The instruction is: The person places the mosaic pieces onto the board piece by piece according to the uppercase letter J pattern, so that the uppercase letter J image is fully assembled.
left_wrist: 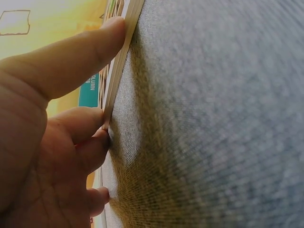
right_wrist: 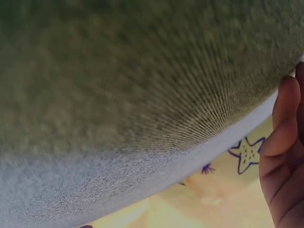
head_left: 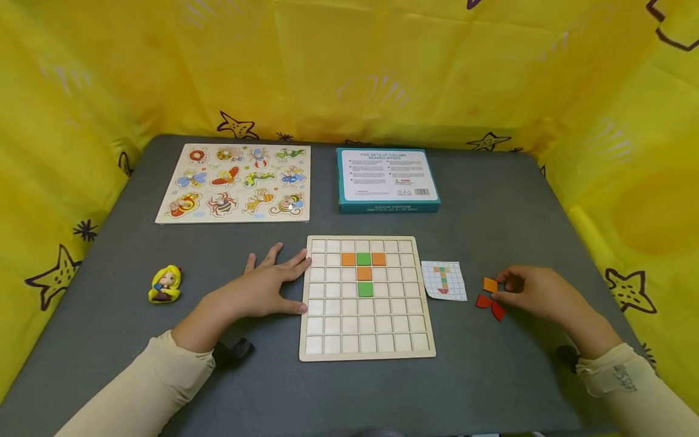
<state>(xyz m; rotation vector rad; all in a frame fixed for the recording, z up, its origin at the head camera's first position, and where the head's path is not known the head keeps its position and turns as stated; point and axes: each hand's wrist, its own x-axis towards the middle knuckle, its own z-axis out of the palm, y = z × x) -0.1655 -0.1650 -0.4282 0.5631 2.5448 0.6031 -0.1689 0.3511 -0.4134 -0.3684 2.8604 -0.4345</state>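
A wooden grid board lies in the middle of the table. Near its top it bears orange and green square tiles in a T: orange, green, orange across, then orange and green below. My left hand rests at the board's left edge with spread fingers, thumb and fingertips against the rim. To the right, my right hand pinches an orange square tile between thumb and fingers. Just below that tile lie two red curved pieces. In the right wrist view only some fingers show; the tile is hidden.
A small paper pattern card lies right of the board. Behind stand a teal box and a wooden insect puzzle. A yellow figurine sits at left. Yellow patterned cloth surrounds the grey table.
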